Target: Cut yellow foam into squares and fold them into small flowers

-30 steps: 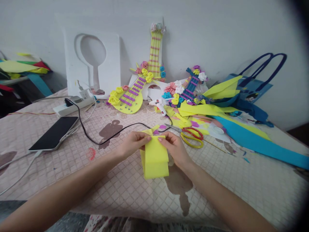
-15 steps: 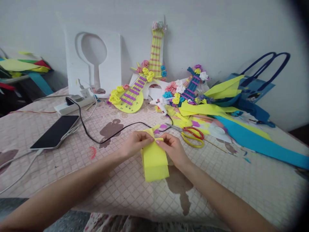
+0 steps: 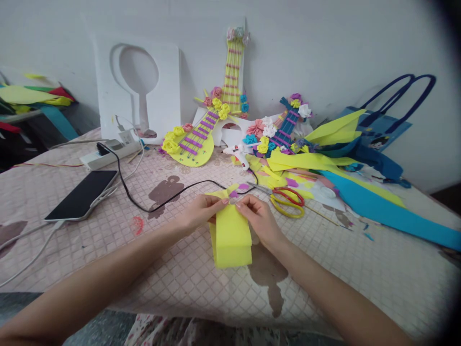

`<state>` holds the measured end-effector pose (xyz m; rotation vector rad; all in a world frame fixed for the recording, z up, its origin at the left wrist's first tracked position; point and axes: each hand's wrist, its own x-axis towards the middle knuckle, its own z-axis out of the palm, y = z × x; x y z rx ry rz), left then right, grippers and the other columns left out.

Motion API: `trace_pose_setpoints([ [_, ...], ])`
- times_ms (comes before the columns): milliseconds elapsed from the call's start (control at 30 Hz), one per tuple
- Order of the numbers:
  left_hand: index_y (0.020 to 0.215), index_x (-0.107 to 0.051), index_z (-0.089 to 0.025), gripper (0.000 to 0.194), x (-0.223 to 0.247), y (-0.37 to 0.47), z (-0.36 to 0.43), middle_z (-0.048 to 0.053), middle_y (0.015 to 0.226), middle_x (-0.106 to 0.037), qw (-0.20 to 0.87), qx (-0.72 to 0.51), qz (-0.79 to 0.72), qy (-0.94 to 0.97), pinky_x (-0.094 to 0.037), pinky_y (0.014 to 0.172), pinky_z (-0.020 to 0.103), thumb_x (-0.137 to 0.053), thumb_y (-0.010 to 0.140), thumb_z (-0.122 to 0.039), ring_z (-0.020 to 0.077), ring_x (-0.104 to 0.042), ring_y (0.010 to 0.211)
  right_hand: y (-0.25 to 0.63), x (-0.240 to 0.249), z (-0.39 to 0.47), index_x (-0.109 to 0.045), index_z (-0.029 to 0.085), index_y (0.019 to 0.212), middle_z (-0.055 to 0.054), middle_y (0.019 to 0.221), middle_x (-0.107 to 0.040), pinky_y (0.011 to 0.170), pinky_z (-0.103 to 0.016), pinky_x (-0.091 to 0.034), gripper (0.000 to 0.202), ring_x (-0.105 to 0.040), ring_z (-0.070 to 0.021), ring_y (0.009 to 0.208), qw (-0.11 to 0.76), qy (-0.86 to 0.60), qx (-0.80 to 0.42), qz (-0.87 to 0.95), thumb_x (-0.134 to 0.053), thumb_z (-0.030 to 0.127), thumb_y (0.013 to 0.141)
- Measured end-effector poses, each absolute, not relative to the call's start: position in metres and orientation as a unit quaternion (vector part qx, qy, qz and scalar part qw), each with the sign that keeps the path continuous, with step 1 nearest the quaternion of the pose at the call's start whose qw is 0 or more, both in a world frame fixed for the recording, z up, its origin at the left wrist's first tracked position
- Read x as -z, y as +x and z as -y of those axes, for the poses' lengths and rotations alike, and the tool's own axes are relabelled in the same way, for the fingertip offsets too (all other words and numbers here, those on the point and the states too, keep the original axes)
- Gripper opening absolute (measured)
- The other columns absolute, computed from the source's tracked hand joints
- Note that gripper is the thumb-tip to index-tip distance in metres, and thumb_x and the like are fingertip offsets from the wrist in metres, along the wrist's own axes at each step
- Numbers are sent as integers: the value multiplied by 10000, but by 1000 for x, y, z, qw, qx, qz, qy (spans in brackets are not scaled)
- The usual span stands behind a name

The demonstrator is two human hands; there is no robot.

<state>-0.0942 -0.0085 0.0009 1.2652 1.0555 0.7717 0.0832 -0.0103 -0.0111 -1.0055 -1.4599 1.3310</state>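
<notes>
A folded strip of yellow crepe paper (image 3: 233, 235) hangs between my hands above the table's front half, its lower end loose. My left hand (image 3: 203, 211) is closed, with thumb and finger pinching the strip's top edge on the left. On the right side of that edge, my right hand (image 3: 255, 214) pinches the paper too, its fingertips close to the left ones. Scissors with red and yellow handles (image 3: 287, 202) lie just beyond my right hand. Behind the hands, a white glue gun (image 3: 239, 154) rests among yellow paper scraps.
Paper-flowered toy guitars (image 3: 196, 144) lean at the back beside a white cut-out board (image 3: 167, 96). A phone (image 3: 82, 196) and a power strip (image 3: 110, 153) lie left, with a black cable (image 3: 173, 198) crossing the table. Blue paper (image 3: 382, 206) and a blue bag (image 3: 385, 127) are right.
The folded edge at the top of the yellow paper has been turned, and my fingertips have shifted slightly upward along it. Both hands keep their pinch.
</notes>
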Motion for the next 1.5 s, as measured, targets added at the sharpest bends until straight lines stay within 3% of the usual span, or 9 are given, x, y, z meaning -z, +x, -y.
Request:
trace_pose_setpoints([
  [100,764,-630,-112,425,-2,-96,7,59,742,-659,656,-329,-448,511,-481,617,250,-629,721,-535,145,-612,667,85,11,8,-552,207,681,30,625,-482,545,-249,-329,227,-415,-124,578,464,-419,-521,581,-625,400,776],
  [233,730,-630,-105,416,0,-99,5,45,701,-652,636,-338,-461,519,-477,605,235,-677,684,-516,125,-603,632,86,11,7,-558,204,679,28,630,-493,547,-246,-340,238,-428,-122,582,475,-423,-530,561,-636,411,767],
  [367,799,-649,-97,438,0,-101,3,75,764,-683,641,-342,-462,509,-502,657,280,-672,692,-521,154,-633,673,85,9,8,-556,200,715,29,653,-508,541,-239,-353,228,-443,-113,580,458,-417,-595,513,-639,406,765],
  [500,901,-652,-96,510,-5,-101,4,108,811,-701,669,-327,-451,491,-504,681,300,-586,747,-578,184,-659,725,86,11,7,-534,193,677,38,617,-500,521,-229,-334,242,-424,-103,556,473,-433,-569,516,-671,383,735],
  [700,747,-647,-112,362,-8,-98,9,73,758,-701,681,-255,-458,511,-487,598,245,-711,671,-460,158,-644,659,89,11,3,-504,201,652,43,596,-489,521,-229,-356,280,-424,-106,547,516,-440,-551,486,-687,402,715],
  [800,685,-622,-122,315,-5,-98,7,33,680,-674,674,-273,-464,506,-472,569,221,-709,679,-425,123,-617,601,89,9,4,-549,207,709,29,669,-576,568,-242,-408,250,-504,-120,593,484,-413,-620,458,-658,430,741],
  [933,724,-623,-118,339,0,-102,2,54,737,-680,666,-304,-464,499,-499,639,268,-705,674,-443,155,-642,679,89,9,6,-617,205,813,-5,761,-661,604,-274,-447,254,-580,-159,655,413,-402,-681,452,-674,432,715],
  [1167,863,-652,-101,489,-6,-101,5,106,830,-700,660,-309,-463,504,-500,686,296,-620,719,-567,189,-656,741,88,12,6,-616,188,733,3,722,-648,616,-261,-449,220,-558,-135,632,470,-432,-621,454,-727,366,667],
  [1500,761,-642,-104,465,-6,-95,7,69,723,-684,660,-316,-473,491,-492,652,276,-624,708,-566,154,-630,652,88,17,3,-595,200,714,16,671,-612,594,-271,-428,206,-528,-143,610,499,-441,-584,463,-695,378,684],
])
